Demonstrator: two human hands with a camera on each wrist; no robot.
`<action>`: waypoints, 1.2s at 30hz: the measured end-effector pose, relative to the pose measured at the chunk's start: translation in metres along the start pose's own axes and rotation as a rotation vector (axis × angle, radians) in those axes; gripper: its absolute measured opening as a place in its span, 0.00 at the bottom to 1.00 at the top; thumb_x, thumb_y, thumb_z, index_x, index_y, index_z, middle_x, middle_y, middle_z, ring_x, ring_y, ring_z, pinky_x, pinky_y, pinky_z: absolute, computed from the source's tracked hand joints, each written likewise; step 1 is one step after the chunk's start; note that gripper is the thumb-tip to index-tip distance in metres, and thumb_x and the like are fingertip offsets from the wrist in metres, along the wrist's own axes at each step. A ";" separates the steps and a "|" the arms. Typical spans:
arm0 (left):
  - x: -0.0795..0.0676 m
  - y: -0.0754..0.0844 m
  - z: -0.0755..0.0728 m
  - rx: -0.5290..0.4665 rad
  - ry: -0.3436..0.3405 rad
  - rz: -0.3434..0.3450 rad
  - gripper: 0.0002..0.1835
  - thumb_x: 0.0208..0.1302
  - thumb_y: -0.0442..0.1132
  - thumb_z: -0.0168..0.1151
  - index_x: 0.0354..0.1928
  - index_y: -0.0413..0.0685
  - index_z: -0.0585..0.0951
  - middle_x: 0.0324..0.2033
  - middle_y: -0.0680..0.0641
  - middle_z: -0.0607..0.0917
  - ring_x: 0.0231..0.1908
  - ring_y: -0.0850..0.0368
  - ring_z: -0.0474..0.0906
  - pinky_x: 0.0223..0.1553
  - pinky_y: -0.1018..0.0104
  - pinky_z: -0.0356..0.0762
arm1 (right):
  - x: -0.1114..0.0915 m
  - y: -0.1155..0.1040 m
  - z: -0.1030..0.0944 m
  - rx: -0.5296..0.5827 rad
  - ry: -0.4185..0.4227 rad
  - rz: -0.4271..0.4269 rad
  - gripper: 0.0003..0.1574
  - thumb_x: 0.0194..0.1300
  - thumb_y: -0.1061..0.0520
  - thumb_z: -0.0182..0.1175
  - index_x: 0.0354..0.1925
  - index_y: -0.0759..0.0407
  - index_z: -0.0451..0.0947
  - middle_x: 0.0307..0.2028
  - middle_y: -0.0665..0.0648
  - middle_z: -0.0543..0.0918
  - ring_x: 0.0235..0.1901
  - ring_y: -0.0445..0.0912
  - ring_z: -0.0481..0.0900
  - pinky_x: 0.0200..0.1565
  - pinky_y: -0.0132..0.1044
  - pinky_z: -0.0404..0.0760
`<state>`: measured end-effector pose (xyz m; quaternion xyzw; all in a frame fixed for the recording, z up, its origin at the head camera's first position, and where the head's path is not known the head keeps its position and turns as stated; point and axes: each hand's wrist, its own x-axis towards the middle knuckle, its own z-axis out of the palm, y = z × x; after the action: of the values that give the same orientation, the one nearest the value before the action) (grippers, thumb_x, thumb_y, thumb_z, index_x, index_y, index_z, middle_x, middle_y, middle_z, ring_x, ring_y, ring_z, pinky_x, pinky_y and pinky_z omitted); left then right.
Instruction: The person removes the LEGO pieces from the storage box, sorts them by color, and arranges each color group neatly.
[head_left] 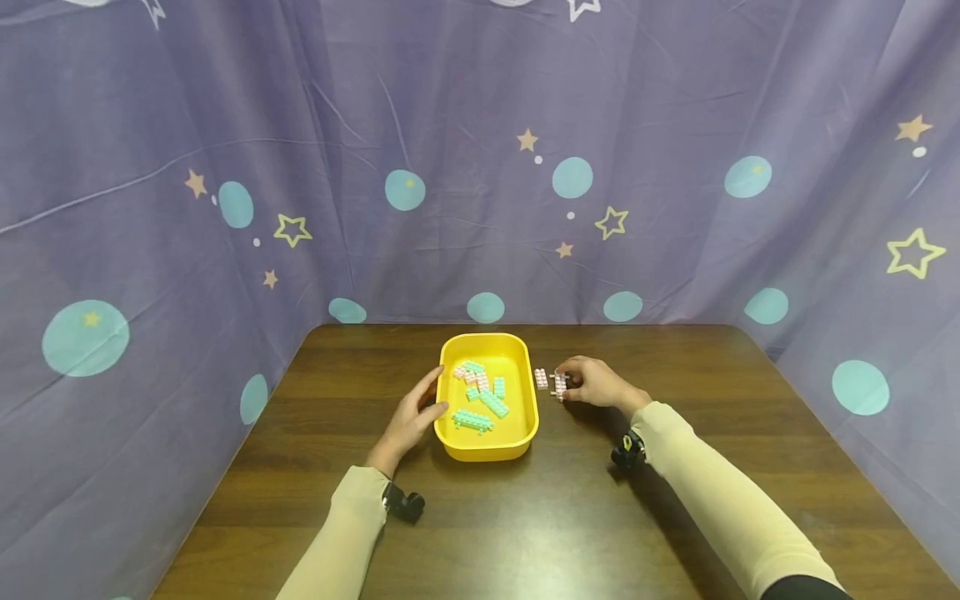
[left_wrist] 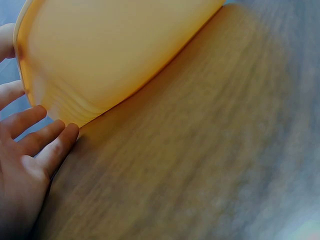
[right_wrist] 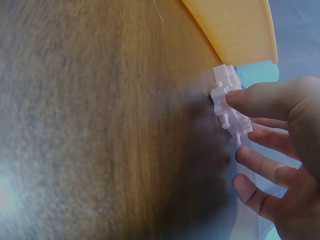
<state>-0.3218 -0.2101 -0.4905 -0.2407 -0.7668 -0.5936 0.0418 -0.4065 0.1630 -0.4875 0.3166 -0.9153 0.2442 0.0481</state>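
Note:
A yellow tray [head_left: 486, 454] stands on the table with several mint and pink toy bricks inside. My left hand [head_left: 408, 421] touches the tray's left wall, its fingers spread fairly straight along the outside. To the tray's right, my right hand [head_left: 600, 385] pinches a pale pink wheel-base brick [head_left: 559, 385] between thumb and fingers. Short axle pegs stick out from both sides of this brick in the right wrist view, where the thumb lies over it. A pink brick [head_left: 541, 379] lies between the tray and the held piece.
Inside the tray, a mint wheel-base brick [head_left: 472, 422] lies near the front left, and a long mint brick [head_left: 493, 404] lies at the middle. The brown wooden table [head_left: 495, 533] ends at a purple curtain [head_left: 480, 125] behind it.

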 end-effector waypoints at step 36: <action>0.000 0.001 0.000 -0.002 -0.004 -0.032 0.35 0.67 0.30 0.57 0.73 0.32 0.56 0.70 0.28 0.60 0.66 0.29 0.62 0.60 0.41 0.67 | 0.036 -0.035 -0.026 0.088 0.109 0.006 0.26 0.59 0.55 0.68 0.54 0.63 0.79 0.49 0.61 0.85 0.39 0.49 0.80 0.46 0.45 0.80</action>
<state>-0.3219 -0.2101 -0.4895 -0.2297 -0.7699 -0.5946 0.0304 -0.4157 0.1314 -0.4412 0.3019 -0.9006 0.3013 0.0831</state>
